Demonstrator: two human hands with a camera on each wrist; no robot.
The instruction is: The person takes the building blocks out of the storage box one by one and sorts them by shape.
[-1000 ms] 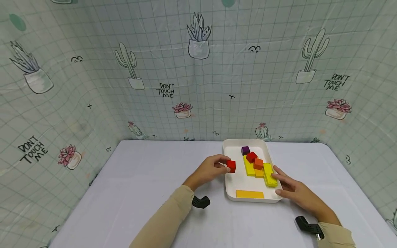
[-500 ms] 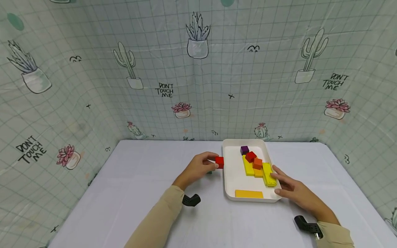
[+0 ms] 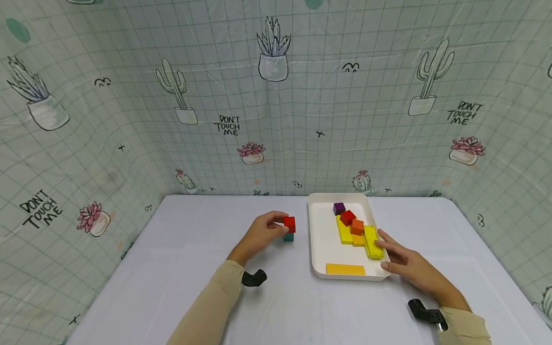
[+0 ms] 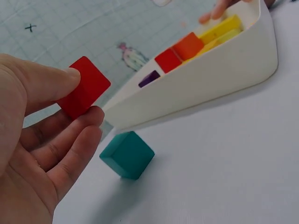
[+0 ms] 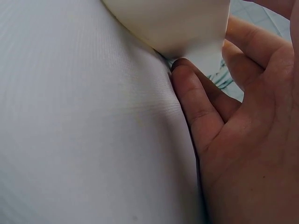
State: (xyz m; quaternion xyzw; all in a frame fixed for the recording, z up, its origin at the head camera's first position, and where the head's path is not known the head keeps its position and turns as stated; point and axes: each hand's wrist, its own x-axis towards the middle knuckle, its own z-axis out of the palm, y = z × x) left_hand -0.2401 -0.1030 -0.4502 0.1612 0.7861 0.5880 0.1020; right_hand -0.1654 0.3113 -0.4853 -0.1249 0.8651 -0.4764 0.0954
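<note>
Got the red cube [image 3: 290, 224] pinched in my left hand [image 3: 260, 234], teal cube [image 4: 128, 156] just below, right hand [image 3: 409, 264] loose against the tray [image 3: 328, 250].

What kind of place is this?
It looks like a small tabletop booth, maybe for play or filming: a white table, a cactus-print sheet around it, and a tray of coloured blocks.

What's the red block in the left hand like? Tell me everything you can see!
The red block is a plain, bright cube with flat faces and slightly rounded corners. It looks smooth; I can't tell whether it's wood or plastic. The left hand pinches it between thumb and fingers, above the table, outside the white tray, apart from the teal block.
</note>
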